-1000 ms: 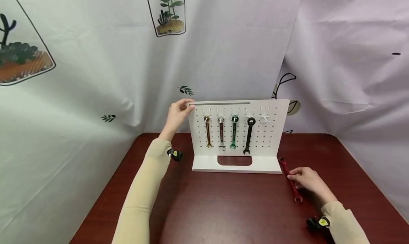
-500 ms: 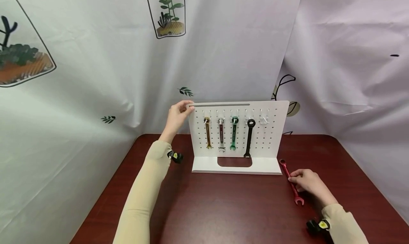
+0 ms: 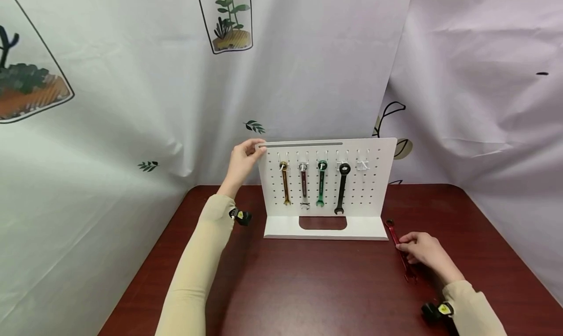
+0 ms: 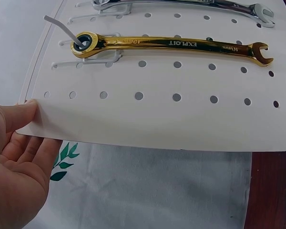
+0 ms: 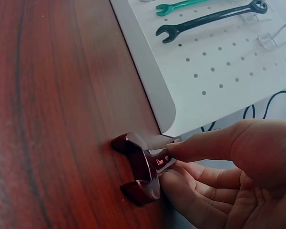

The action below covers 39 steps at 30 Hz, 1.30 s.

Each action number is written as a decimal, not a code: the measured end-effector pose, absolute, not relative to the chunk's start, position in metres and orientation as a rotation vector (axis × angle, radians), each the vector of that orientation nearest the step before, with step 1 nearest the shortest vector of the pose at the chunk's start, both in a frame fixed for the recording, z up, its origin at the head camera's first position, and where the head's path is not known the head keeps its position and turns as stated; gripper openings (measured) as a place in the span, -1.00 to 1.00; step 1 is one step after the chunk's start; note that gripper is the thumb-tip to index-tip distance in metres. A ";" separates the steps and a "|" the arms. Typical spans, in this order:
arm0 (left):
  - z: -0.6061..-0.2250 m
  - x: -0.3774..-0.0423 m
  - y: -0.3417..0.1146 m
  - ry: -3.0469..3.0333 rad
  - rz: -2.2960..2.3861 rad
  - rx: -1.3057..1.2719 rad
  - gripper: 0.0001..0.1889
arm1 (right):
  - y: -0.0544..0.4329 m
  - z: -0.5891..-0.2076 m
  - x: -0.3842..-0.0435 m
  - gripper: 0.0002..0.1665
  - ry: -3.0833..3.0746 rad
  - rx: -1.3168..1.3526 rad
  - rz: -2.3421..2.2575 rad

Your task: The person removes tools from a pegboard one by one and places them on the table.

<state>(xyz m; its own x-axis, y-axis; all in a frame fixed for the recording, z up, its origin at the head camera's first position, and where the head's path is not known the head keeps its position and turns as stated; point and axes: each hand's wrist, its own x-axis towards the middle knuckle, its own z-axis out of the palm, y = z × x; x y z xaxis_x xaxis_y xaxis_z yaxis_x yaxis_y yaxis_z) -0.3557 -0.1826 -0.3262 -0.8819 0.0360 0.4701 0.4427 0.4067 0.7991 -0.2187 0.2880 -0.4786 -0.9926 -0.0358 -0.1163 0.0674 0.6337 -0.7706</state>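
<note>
My left hand [image 3: 242,162] pinches the upper left corner of a white pegboard stand [image 3: 281,227], thumb in front and fingers behind. To the right of the stand, my right hand [image 3: 424,253] pinches a red combination wrench [image 5: 145,164] by its shank, the ring end pointing away and the open end toward me. Whether the wrench touches the table cannot be told. From the board's hooks hang a gold wrench [image 4: 176,44], a silver wrench [image 3: 304,182], a green wrench [image 3: 321,184] and a black wrench [image 3: 341,189]. The rightmost hook [image 3: 362,165] bears no wrench.
The stand rests at the back of a dark red-brown wooden table [image 3: 316,282]. A pale curtain [image 3: 316,72] with printed plants hangs behind and at the sides. Thin black cables [image 5: 274,102] show behind the board in the right wrist view.
Both hands stay nearly where they were. The red wrench has turned slightly in the right fingers, its open end looking darker now. The black wrench's lower end has shifted a little.
</note>
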 end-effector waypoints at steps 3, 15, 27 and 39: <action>-0.326 -0.356 -0.183 -2.282 -1.474 -0.416 -0.68 | 0.288 -0.478 -0.219 -0.68 2.728 0.027 -1.299; -0.328 -0.354 -0.182 -2.267 -1.495 -0.412 -0.68 | 0.292 -0.478 -0.218 -0.66 2.712 -0.018 -1.313; -0.328 -0.353 -0.182 -2.244 -1.499 -0.425 -0.70 | 0.292 -0.472 -0.226 -0.55 2.840 -0.199 -1.175; -0.329 -0.354 -0.182 -2.244 -1.497 -0.416 -0.68 | 0.270 -0.461 -0.242 -0.56 2.889 -0.288 -1.233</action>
